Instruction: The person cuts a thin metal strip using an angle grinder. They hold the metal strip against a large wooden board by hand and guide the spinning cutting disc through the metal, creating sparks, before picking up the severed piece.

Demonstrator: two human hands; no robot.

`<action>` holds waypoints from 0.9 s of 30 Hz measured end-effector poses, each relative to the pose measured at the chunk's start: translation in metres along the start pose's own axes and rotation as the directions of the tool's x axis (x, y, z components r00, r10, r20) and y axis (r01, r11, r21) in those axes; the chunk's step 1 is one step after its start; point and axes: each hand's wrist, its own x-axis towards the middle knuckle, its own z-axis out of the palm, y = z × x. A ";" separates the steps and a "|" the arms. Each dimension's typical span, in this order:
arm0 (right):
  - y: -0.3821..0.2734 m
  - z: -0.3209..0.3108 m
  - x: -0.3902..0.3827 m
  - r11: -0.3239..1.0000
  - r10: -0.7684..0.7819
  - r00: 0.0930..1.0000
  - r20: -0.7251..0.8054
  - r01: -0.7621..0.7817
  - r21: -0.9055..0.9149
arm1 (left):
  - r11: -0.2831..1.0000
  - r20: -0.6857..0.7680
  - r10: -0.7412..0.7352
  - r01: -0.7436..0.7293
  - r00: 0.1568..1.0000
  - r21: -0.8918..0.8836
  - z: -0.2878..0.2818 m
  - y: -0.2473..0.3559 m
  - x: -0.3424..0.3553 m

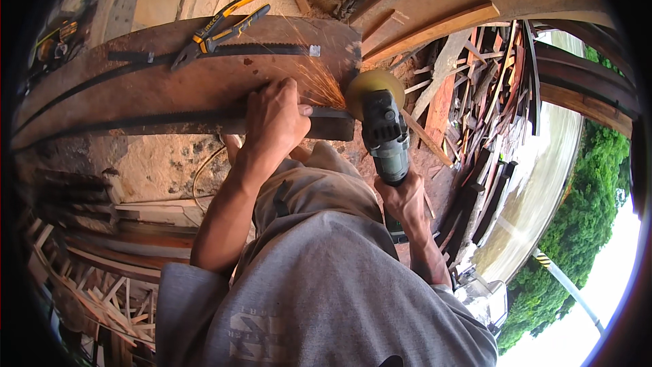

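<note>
My right hand is wrapped round the handle of an angle grinder. The grinder's disc looks blurred at the right end of the bench, and orange sparks spray up and left from it. With curled fingers my left hand presses a long toothed saw blade against the near edge of the brown bench; its fingertips are partly hidden. Farther back on the bench, pliers with yellow and black handles lie across a dark toothed strip.
A heap of wood offcuts fills the right side, with a wooden plank behind the bench. More scrap strips lie at lower left. A thin cable loops below the bench, over sawdust-covered ground.
</note>
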 end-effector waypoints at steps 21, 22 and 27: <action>0.001 -0.004 0.003 0.992 0.127 0.987 0.101 -0.128 -0.005 | 0.998 0.048 -0.056 0.056 0.997 -0.015 -0.001 -0.001 0.001; 0.001 -0.004 0.002 0.992 0.126 0.987 0.100 -0.126 -0.003 | 0.998 0.047 -0.059 0.059 0.997 0.002 -0.001 0.001 0.001; 0.002 -0.004 0.001 0.993 0.114 0.988 0.107 -0.115 0.001 | 0.996 0.071 -0.091 0.093 0.993 -0.017 -0.004 0.003 0.003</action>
